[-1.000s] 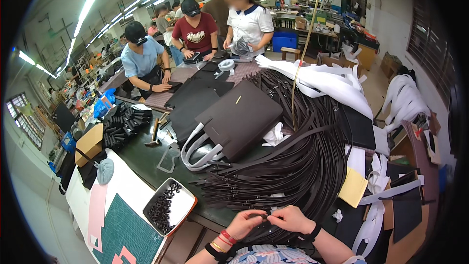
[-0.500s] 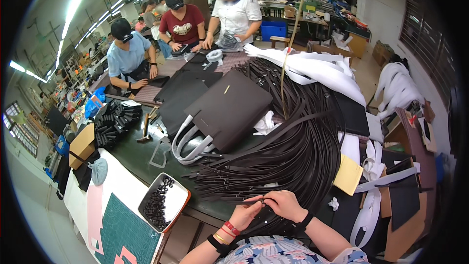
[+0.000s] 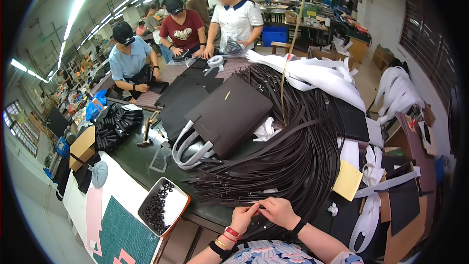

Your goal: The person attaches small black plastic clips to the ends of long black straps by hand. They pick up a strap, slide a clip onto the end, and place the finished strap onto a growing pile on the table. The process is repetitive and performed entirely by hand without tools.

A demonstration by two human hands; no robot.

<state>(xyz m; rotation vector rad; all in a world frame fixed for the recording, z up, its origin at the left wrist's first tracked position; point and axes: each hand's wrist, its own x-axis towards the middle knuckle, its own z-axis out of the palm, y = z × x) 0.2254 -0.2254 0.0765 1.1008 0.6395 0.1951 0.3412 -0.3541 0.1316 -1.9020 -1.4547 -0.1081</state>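
Both hands are closed at the front edge of the heap of dark brown straps (image 3: 288, 166). Between thumb and fingers my left hand (image 3: 244, 216) pinches the end of a thin dark strap (image 3: 255, 204). My right hand (image 3: 279, 211) grips the same strap just beside it, the fingertips of the two hands almost touching. Any small fitting on the strap is hidden by the fingers. Left of my hands stands a white tray (image 3: 177, 211) with an orange outer side, holding many small black fittings (image 3: 157, 210). Beyond the straps lies a dark brown handbag (image 3: 234, 112) with wrapped handles (image 3: 178, 151).
A green cutting mat (image 3: 124, 232) and pink pieces (image 3: 94, 215) lie at the left. A hammer (image 3: 145, 132) rests near black bundled parts (image 3: 117, 122). White strips (image 3: 312, 76) and a yellow pad (image 3: 348, 180) are to the right. Several people work across the table.
My hands have shifted slightly down and my fingertips have drawn together on the strap. The co-worker in light blue has moved the dark piece slightly.
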